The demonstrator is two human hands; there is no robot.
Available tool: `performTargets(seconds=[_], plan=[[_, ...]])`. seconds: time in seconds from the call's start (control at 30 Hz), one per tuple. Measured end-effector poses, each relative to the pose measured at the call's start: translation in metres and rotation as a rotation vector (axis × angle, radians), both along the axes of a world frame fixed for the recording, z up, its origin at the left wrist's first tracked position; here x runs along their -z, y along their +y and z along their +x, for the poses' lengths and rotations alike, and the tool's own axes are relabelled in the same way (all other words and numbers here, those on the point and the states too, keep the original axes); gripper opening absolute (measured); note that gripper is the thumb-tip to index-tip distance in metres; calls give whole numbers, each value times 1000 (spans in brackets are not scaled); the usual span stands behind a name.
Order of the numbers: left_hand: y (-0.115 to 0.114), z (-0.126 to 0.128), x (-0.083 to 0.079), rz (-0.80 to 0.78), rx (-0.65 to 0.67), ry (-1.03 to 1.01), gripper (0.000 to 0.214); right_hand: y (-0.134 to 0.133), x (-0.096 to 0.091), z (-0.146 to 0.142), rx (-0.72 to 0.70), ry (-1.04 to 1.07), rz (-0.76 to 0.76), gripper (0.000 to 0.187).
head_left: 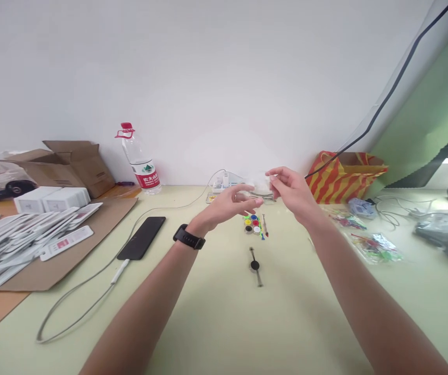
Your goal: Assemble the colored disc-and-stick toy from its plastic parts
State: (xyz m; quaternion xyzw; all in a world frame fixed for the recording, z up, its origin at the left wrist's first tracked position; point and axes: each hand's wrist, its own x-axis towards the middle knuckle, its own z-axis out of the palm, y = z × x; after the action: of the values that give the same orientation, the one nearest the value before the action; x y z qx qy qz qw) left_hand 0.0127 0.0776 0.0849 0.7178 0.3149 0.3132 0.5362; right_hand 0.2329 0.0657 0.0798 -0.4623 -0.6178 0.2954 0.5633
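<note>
Both my hands are raised over the pale green table [224,323], near its far middle. My right hand [292,190] pinches a small clear plastic bag [261,186] at its right end. My left hand [229,203], with a black watch on the wrist, has its fingers half curled and touching the bag's left end. Below the hands lie a strip of small paint pots [252,224] in several colours, thin brushes [263,227], and a thin stick with a black round piece [254,265].
A black phone [141,237] on a white cable lies to the left, beside cardboard, white boxes [52,199] and a heap of flat packets [21,234]. A water bottle [140,165] stands by the wall. An orange striped bag [345,177] and plastic packets [372,247] lie right.
</note>
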Motion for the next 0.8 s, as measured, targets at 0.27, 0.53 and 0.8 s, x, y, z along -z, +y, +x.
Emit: performTargets(seconds=[0.27,0.53,0.8], plan=[[21,8,32,-25,-226,-150,40,-2,4,11,-266,-30,-354,49],[23,-4,36,-69,-216,-111,58,0,19,20,-343,-81,-303,43],[29,-9,42,-21,-176,-62,62,-1,21,18,-478,-105,-412,40]])
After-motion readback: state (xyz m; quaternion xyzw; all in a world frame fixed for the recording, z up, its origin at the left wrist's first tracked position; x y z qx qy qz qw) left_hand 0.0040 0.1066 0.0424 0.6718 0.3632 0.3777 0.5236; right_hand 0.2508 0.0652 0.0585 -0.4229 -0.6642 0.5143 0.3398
